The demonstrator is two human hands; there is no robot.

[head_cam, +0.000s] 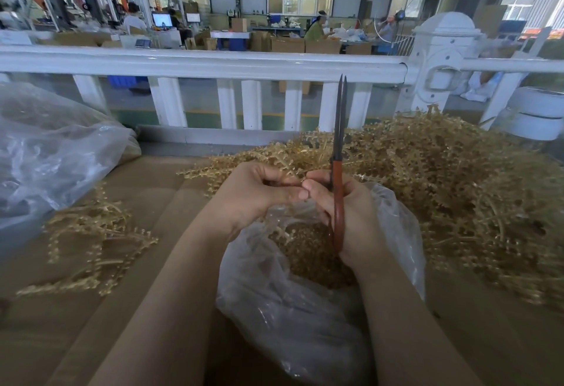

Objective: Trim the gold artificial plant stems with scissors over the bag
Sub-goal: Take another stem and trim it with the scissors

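Two hands meet above the open clear bag, head view. Left hand: fingers curled, pinching a gold stem at its near end, just where it meets the right thumb. Right hand: fingers wrapped round the red handles of the scissors; blades point straight up, tips almost touching. Bag sits on the cardboard surface between the forearms, gold trimmings heaped inside. Large pile of gold stems lies to the right, touching the bag. Smaller loose bunch lies to the left, well apart from the hands. Second clear bag at far left. White railing behind.
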